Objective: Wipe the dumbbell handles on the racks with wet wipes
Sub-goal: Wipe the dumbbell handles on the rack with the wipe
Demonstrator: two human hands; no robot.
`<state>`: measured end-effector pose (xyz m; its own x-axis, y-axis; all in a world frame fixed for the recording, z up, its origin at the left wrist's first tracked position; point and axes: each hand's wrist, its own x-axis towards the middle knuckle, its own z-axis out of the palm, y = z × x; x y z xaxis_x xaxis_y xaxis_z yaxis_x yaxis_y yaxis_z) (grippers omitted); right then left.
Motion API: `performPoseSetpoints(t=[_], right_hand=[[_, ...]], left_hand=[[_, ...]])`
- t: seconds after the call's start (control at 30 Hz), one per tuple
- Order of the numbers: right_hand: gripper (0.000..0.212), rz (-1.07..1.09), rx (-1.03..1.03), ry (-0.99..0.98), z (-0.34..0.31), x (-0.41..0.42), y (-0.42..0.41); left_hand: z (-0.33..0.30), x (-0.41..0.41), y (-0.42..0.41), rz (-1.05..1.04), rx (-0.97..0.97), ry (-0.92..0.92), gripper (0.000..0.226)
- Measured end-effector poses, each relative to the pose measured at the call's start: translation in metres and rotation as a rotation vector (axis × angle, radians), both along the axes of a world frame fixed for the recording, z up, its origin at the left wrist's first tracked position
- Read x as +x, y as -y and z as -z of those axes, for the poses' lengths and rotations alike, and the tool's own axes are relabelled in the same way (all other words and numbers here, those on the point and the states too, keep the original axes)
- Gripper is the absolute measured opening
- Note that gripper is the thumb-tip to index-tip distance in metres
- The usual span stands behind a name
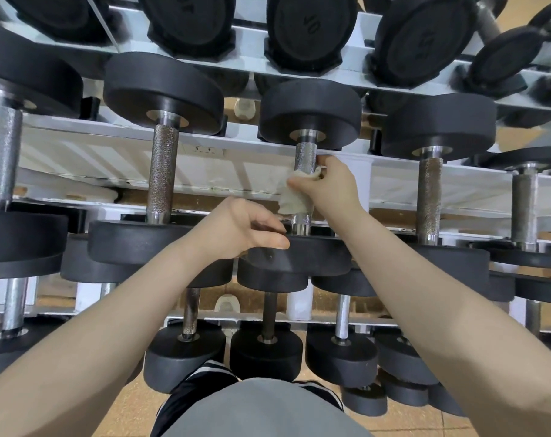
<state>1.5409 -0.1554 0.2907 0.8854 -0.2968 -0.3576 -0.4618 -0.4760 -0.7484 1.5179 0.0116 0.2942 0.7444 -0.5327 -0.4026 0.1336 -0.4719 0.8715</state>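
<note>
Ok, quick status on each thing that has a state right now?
Right hand: grips the wet wipe around the handle.
Wet wipe: crumpled, wrapped on the handle.
Handle: partly covered, knurled upper part bare.
Left hand: fingers loosely curled, resting on the near weight plate, holding nothing.

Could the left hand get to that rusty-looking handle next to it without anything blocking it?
Probably yes. The left hand holds nothing and rests on the near weight of the dumbbell being wiped. The brownish handle stands just to its left with open space between, and nothing crosses that gap.
</note>
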Motion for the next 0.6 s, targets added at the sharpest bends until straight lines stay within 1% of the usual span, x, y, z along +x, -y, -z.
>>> performPoseSetpoints(t=[0.07, 0.13, 0.17, 0.23, 0.3, 0.4, 0.47, 0.53, 0.57, 0.6], right_hand=[[0.024, -0.093, -0.042, -0.051, 0.000, -0.010, 0.006], [0.020, -0.143, -0.047, -0.098, 0.000, -0.019, 0.013], [0.021, -0.134, -0.039, -0.094, 0.000, -0.021, 0.017], [0.021, -0.075, -0.050, 0.004, -0.002, -0.022, 0.020], [0.021, -0.090, -0.166, 0.191, -0.008, -0.020, 0.022], [0.033, -0.328, -0.421, 0.395, -0.019, -0.007, 0.021], [0.040, -0.616, -0.592, 0.548, -0.022, 0.007, 0.019], [0.042, -0.924, -0.764, 0.556, -0.016, 0.019, 0.022], [0.044, -1.023, -0.820, 0.524, -0.011, 0.023, 0.025], [0.048, -1.075, -0.842, 0.504, -0.008, 0.025, 0.029]], left_hand=[[0.000, 0.000, -0.001, -0.017, -0.006, -0.008, 0.014], [-0.001, 0.000, -0.001, -0.013, 0.005, 0.001, 0.015], [-0.001, 0.001, -0.001, -0.006, 0.013, 0.000, 0.014], [0.000, 0.001, -0.001, 0.010, 0.023, -0.002, 0.014], [0.002, 0.002, -0.002, 0.013, 0.019, 0.011, 0.014], [0.004, 0.001, -0.002, 0.013, 0.018, 0.029, 0.011], [0.004, 0.000, -0.002, 0.022, 0.015, 0.036, 0.012], [0.005, 0.000, -0.002, 0.023, 0.006, 0.039, 0.013], [0.005, -0.001, -0.002, 0.021, 0.007, 0.041, 0.013], [0.005, -0.001, -0.002, 0.019, 0.008, 0.041, 0.013]])
